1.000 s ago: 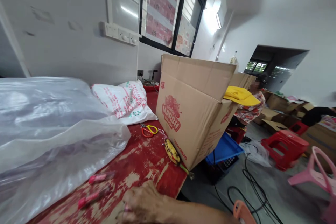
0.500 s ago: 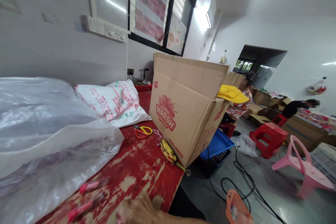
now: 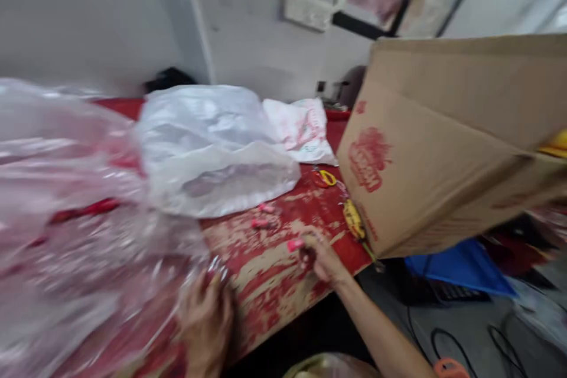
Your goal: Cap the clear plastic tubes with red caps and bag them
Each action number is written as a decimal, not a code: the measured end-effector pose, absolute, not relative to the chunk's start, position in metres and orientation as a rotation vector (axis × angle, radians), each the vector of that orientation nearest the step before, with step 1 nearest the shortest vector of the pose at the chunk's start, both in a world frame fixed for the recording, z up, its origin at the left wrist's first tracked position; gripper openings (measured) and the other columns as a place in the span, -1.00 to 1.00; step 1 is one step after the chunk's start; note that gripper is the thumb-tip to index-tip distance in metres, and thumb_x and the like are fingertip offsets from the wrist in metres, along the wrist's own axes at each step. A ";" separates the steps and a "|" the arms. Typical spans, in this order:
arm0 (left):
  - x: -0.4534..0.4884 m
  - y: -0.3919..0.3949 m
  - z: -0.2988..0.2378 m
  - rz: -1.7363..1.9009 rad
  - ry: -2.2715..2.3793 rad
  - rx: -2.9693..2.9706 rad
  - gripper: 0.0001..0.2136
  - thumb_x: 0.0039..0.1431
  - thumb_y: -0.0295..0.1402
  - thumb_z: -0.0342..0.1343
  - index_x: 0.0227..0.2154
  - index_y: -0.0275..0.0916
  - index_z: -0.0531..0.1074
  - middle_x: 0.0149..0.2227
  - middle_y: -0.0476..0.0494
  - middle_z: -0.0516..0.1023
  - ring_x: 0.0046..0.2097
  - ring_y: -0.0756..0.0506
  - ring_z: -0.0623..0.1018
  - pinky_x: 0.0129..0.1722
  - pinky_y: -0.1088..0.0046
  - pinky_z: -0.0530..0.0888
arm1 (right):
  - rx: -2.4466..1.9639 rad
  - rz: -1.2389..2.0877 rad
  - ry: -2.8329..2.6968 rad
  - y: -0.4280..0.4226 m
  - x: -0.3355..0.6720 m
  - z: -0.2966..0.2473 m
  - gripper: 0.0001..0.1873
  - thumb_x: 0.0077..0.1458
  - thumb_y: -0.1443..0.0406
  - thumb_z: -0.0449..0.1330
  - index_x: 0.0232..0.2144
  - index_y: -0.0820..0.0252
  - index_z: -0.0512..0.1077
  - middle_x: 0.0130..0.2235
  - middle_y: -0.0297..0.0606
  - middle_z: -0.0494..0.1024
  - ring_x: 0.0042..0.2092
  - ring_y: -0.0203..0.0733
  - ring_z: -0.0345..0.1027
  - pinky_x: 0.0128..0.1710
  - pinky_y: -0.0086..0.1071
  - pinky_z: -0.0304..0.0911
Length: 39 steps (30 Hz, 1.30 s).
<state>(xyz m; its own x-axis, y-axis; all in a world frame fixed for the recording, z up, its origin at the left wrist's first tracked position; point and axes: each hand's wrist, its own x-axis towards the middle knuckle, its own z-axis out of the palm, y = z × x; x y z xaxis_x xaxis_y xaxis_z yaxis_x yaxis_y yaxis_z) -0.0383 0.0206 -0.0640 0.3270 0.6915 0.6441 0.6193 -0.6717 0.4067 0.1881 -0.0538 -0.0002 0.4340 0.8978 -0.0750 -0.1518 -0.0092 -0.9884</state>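
Note:
My right hand (image 3: 319,257) rests on the worn red table (image 3: 266,271) near its front edge, fingers pinched on a small pink packet (image 3: 295,244). Two more pink packets (image 3: 261,217) lie a little further in. My left hand (image 3: 207,319) grips the edge of a large clear plastic bag (image 3: 75,236) at the lower left. The frame is blurred by motion.
A second plastic bag (image 3: 212,147) and a white printed sack (image 3: 303,130) lie further back. A big cardboard box (image 3: 425,147) overhangs the table's right end, with scissors (image 3: 324,178) and a banana (image 3: 353,220) beside it. A blue crate (image 3: 460,263) and cables (image 3: 447,342) are on the floor.
The view has swung left and down. My right hand has reached forward onto the table to a pink packet. My left hand has come into view on the plastic bag.

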 end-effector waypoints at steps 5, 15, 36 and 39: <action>-0.036 0.019 -0.066 1.240 1.489 2.508 -0.80 0.21 -0.41 -0.03 -0.15 -0.21 0.42 -0.01 -0.32 0.43 0.09 -0.30 0.37 0.02 0.00 0.36 | -1.167 1.144 -0.649 -0.061 0.192 -0.002 -0.73 -0.09 0.15 0.20 -0.34 0.11 0.26 -0.59 -0.52 0.29 -0.60 -0.39 0.16 -0.61 -0.51 0.19; -0.035 0.014 -0.070 1.196 1.538 2.430 -0.77 0.21 -0.44 -0.06 -0.12 -0.21 0.42 0.01 -0.31 0.43 0.09 -0.26 0.38 0.05 0.02 0.34 | -1.307 1.052 -0.792 -0.054 0.197 -0.025 -0.73 -0.09 0.16 0.26 -0.32 0.16 0.40 -0.40 -0.40 0.41 -0.50 -0.39 0.23 -0.52 -0.50 0.19; -0.032 0.011 -0.066 1.216 1.643 2.392 -0.73 0.19 -0.45 -0.01 -0.05 -0.28 0.36 0.01 -0.33 0.41 0.08 -0.22 0.39 0.05 0.13 0.38 | -1.433 0.091 -1.698 -0.051 0.200 -0.041 -0.66 0.19 0.34 0.06 0.02 0.10 0.37 -0.12 -0.14 0.54 -0.08 -0.14 0.43 -0.11 -0.23 0.40; -0.032 0.010 -0.067 1.204 1.661 2.368 -0.73 0.18 -0.44 0.01 -0.05 -0.24 0.36 0.02 -0.29 0.40 0.09 -0.22 0.39 0.07 0.13 0.37 | -1.424 0.129 -1.748 -0.050 0.200 -0.044 -0.62 0.19 0.36 0.07 0.06 0.09 0.34 -0.14 -0.15 0.54 -0.12 -0.15 0.44 -0.14 -0.25 0.41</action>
<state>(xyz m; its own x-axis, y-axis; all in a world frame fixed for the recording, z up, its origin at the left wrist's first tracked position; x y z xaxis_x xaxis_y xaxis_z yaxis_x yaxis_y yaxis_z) -0.0322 0.0097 -0.0667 0.1427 0.8048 0.5761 0.7980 -0.4380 0.4141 0.1997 -0.0502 -0.0443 0.0152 0.8420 0.5393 0.7540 0.3446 -0.5593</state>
